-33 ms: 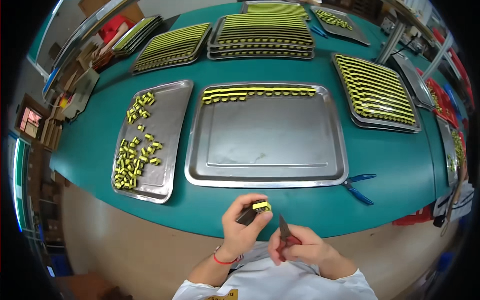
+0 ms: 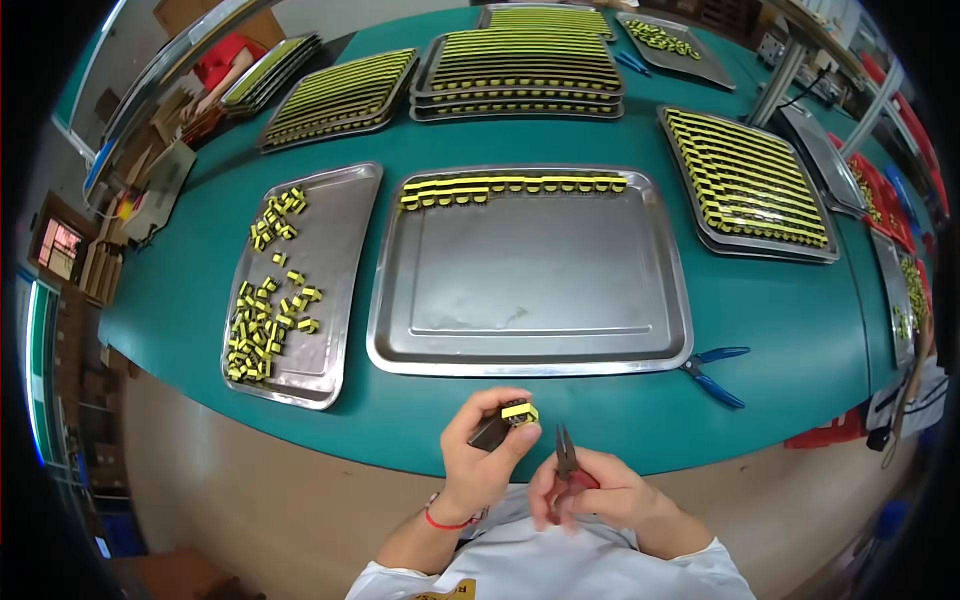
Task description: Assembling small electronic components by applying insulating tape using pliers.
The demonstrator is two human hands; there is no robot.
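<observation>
My left hand (image 2: 478,450) is closed around a dark block (image 2: 489,433). At its fingertips it pinches a small yellow-and-black component (image 2: 519,412), which looks like a taped transformer. My right hand (image 2: 590,488) is wrapped round the red handles of needle-nose pliers (image 2: 566,458). Their dark jaws point up and away from me, slightly parted, just right of the component and apart from it. Beyond my hands lies a metal tray (image 2: 530,270) with one full row and one partial row of the same components (image 2: 515,185) along its far edge.
A second tray (image 2: 330,290) at the left holds loose components (image 2: 262,330). Blue-handled cutters (image 2: 716,375) lie right of the middle tray. Filled trays stand stacked at the back (image 2: 518,75) and at the right (image 2: 745,180). Another person's red sleeve (image 2: 220,60) shows at the far left.
The pliers' jaws have parted slightly, and the right hand's fingers have shifted on the handles. The left hand keeps its hold; the whole view has shifted a little.
</observation>
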